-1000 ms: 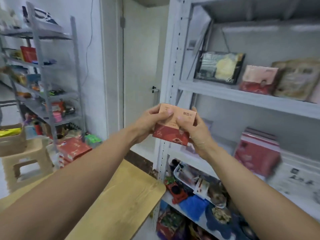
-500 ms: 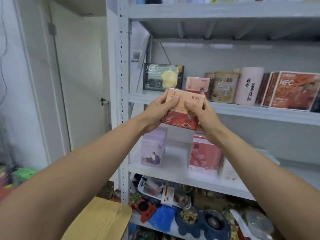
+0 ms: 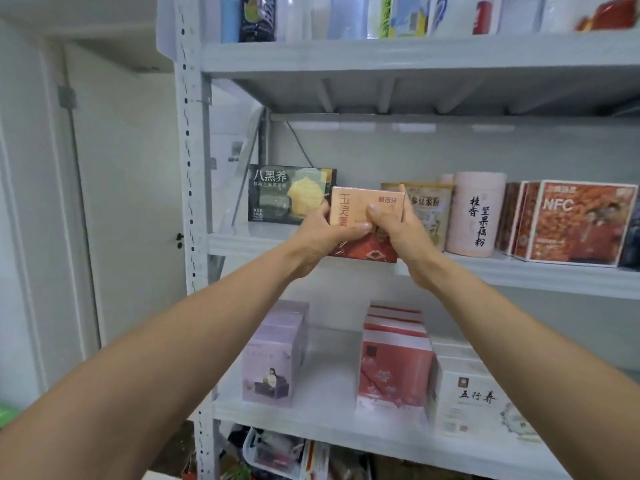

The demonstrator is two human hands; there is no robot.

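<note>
Both hands grasp one box, orange above and dark red below, just right of the centre of the frame. The left hand curls round its left edge with the thumb laid across the front. The right hand holds the right edge, thumb pressed on the orange face and fingertips showing over the top corner. The box stands upright and square to the camera, and its lower edge overlaps the front lip of the middle shelf. I cannot tell whether it touches the shelf.

On that shelf, just left of the box, a black box with a yellow picture stands against the back. Just right of the hands is a beige tin, partly hidden by the right hand's fingers. Next come a pale pink canister with black lettering and, towards the right edge of the frame, a red box marked NFC.

On the lower shelf, below the forearms, stand a lilac box, a row of red-and-white boxes and a white box. The top shelf carries blurred packets along the upper edge. A white door fills the left of the frame.
</note>
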